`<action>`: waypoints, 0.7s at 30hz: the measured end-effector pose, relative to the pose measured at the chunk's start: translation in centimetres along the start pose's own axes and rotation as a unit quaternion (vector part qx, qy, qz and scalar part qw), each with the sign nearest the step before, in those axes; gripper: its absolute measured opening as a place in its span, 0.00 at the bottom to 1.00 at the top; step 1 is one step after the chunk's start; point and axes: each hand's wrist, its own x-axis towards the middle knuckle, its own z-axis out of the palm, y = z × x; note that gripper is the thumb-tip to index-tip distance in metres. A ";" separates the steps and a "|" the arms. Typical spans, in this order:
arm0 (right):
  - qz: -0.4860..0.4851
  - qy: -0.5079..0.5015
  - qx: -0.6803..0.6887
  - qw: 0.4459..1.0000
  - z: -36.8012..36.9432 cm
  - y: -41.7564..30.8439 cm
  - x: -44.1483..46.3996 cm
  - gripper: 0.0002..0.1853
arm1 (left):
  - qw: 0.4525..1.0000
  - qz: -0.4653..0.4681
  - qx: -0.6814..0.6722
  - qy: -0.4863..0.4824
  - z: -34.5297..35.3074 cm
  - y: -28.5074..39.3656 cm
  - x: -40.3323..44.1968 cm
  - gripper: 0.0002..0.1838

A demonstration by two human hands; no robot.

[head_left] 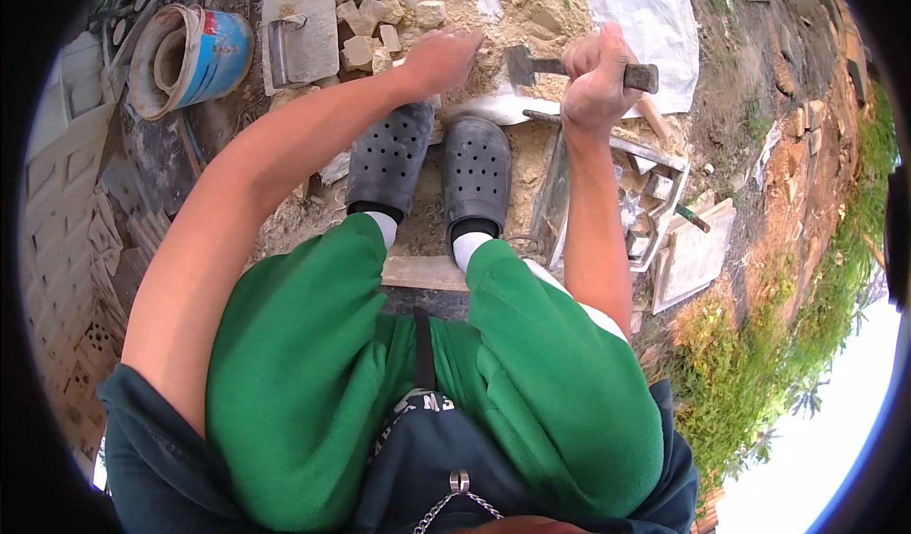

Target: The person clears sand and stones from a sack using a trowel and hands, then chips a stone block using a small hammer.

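Observation:
My right hand (598, 81) is wrapped round the wooden handle of a hammer (519, 65). The dark metal head points left over a pile of sandy yellow chips (531, 8), and the handle's butt sticks out on the right. Low over the same pile, left of the hammer head, my left hand (444, 62) has its fingers curled downward. Whatever those fingers hold, if anything, is hidden. Several broken pale stone pieces (365, 17) are heaped just beyond my left hand.
A blue-and-white bucket (216, 58) stands at the left, near a flat slab (302, 31) with a metal piece on it. White sheeting (655, 22) lies at the upper right. Below my right hand is a crate of stone pieces (655, 188). My dark clogs (476, 169) flank the work spot.

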 end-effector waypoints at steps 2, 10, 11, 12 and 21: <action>-0.002 -0.004 0.016 1.000 -0.3 0.3 0.0 0.23 | 0.998 -0.039 -0.047 0.015 -0.8 -0.1 0.5 0.13; -0.027 -0.043 -0.009 0.999 1.7 -3.6 0.6 0.25 | 0.995 0.003 -0.091 0.041 0.8 -0.8 0.2 0.11; -0.027 -0.030 -0.010 0.999 2.4 -4.6 0.7 0.25 | 0.988 -0.048 -0.134 0.062 1.0 -0.7 0.1 0.11; -0.027 -0.031 -0.009 0.999 3.0 -5.4 1.0 0.25 | 0.976 -0.099 -0.176 0.084 1.1 -0.6 0.0 0.11; -0.051 -0.047 -0.068 0.995 4.0 0.9 1.5 0.24 | 0.966 -0.154 -0.202 0.041 0.7 -0.3 0.4 0.12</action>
